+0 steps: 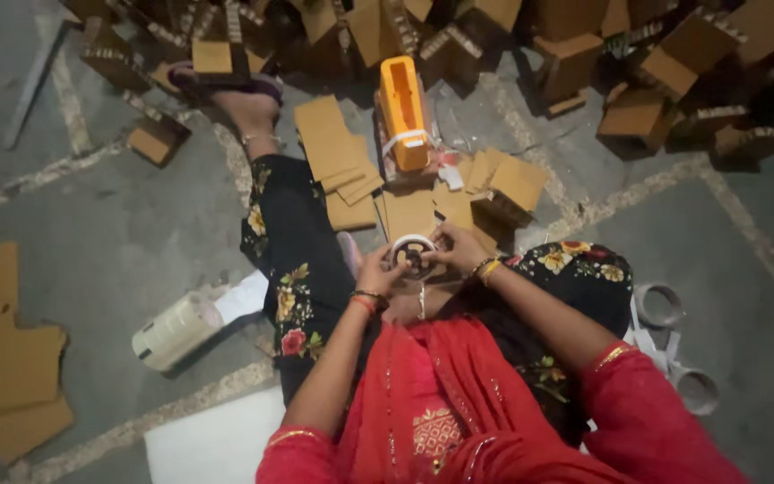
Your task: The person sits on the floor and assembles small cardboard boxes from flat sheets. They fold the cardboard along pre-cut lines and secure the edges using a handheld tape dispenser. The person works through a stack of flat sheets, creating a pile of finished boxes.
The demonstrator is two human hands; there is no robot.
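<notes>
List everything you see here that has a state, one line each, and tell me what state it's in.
tape roll: held up between both hands
left hand: gripping the roll's left edge
right hand: gripping the roll's right edge
orange tape dispenser: lying on the floor, untouched
flat cardboard sheets: unfolded, stacked
cardboard boxes: folded up, piled
empty tape cores: lying on the floor

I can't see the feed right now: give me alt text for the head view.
Both hands, left hand and right hand, hold a round white tape roll above the lap of a person seated on a grey concrete floor. Ahead stand an orange plastic tape dispenser and flat brown cardboard pieces, with folded brown cardboard boxes heaped beyond.
</notes>
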